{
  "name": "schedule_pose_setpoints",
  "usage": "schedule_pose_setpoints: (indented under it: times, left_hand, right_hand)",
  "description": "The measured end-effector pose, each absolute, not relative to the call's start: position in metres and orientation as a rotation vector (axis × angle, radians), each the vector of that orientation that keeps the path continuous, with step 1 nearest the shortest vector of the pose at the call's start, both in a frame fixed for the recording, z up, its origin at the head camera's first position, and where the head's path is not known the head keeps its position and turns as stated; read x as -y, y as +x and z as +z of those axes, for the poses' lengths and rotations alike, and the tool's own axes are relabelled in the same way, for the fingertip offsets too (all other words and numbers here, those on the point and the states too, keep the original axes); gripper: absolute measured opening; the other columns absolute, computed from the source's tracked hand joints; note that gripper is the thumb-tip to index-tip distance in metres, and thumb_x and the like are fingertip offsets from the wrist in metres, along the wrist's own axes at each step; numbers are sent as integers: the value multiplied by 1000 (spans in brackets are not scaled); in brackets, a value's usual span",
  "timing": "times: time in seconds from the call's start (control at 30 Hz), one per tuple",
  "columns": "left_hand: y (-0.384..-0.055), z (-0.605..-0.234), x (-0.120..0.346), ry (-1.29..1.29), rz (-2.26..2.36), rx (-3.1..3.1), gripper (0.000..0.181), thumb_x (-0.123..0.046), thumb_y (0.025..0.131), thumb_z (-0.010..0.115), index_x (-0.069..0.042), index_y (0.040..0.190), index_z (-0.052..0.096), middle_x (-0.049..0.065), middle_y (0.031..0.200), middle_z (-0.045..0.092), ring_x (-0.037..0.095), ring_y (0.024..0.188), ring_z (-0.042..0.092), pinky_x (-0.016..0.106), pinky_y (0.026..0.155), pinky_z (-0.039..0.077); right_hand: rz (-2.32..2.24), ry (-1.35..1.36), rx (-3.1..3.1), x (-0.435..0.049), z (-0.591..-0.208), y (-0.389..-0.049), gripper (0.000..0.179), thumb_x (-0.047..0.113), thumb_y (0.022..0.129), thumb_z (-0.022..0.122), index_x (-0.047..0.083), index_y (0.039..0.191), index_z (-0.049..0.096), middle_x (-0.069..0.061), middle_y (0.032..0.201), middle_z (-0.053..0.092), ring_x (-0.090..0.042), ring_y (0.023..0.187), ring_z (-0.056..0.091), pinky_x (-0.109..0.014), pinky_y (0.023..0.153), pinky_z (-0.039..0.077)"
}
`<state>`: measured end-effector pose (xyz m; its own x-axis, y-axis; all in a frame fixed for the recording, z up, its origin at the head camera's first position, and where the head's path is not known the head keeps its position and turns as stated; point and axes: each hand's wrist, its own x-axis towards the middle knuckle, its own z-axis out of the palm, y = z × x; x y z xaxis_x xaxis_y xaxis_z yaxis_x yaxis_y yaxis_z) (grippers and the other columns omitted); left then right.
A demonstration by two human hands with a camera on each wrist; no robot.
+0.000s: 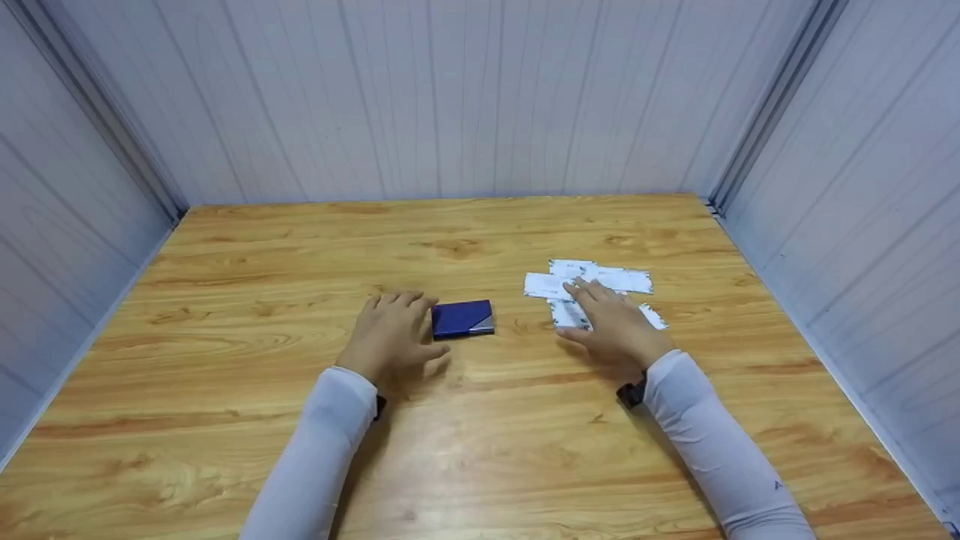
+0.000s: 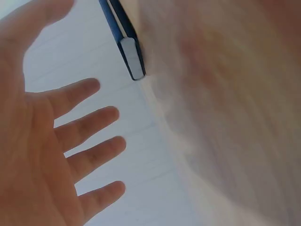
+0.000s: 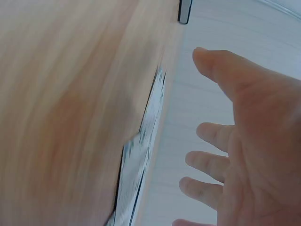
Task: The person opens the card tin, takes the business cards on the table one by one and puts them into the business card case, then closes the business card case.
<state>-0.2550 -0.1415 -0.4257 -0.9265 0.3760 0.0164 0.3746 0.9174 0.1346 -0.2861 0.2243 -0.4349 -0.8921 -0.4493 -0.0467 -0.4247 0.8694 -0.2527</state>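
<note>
A dark blue card case [image 1: 459, 319] with a silver corner lies flat on the wooden table. Just left of it is my left hand [image 1: 390, 334], fingers spread and thumb out; its palm [image 2: 33, 155] holds nothing in the left wrist view, and the case's end [image 2: 133, 59] shows beyond the fingers. To the right lie several white cards [image 1: 547, 286] with small green marks at their ends, overlapping in a loose spread. My right hand [image 1: 615, 326] hovers over their near part with fingers parted, hiding some of them. Edge-on, the cards [image 3: 134, 165] appear below its palm in the right wrist view.
The wood-grain table [image 1: 465, 442] reaches back to a pale panelled wall [image 1: 465, 97]. Similar walls stand on the left [image 1: 67, 247] and right [image 1: 862, 247]. A dark band [image 1: 632, 393] sits at the right wrist.
</note>
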Motion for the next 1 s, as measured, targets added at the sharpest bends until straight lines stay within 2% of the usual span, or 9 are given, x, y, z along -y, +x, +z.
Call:
schedule_pose_setpoints:
  times: [0.2,0.53,0.7,0.87,1.0]
  left_hand:
    - [-262,-425,132,697,253,-3093,75,-57,80,77,-13,139,61,11,135,59,35,124,54,54,107,38]
    - [-271,-426,120,734,290,-3068,68,-52,80,80,-15,134,65,6,127,61,30,116,56,49,105,39]
    - [-269,-429,115,691,370,-3045,61,-43,78,81,-15,131,68,1,120,61,24,106,57,43,99,44]
    - [-268,-430,111,642,433,-3025,55,-35,79,81,-16,129,69,-1,116,60,19,101,56,39,93,47]
    - [-270,-429,109,621,501,-2992,51,-29,80,81,-16,128,69,-1,115,60,17,101,57,35,91,50]
  right_hand:
    - [-370,-818,-2909,-204,-435,-290,83,53,96,63,9,159,30,-16,162,27,-38,147,25,-62,115,22]
    - [-406,-927,-2764,-161,-433,-300,78,54,97,61,13,158,35,-10,159,34,-29,147,28,-46,119,21]
    - [-535,-879,-2692,-142,-431,-303,73,53,98,60,16,157,37,-6,157,38,-23,145,31,-41,118,23]
    - [-582,-938,-2632,-129,-434,-310,71,46,98,64,11,155,39,-7,151,45,-22,139,39,-37,115,30]
    - [-565,-995,-2622,-123,-435,-317,65,37,99,65,6,151,43,-11,137,54,-24,125,50,-39,106,39]
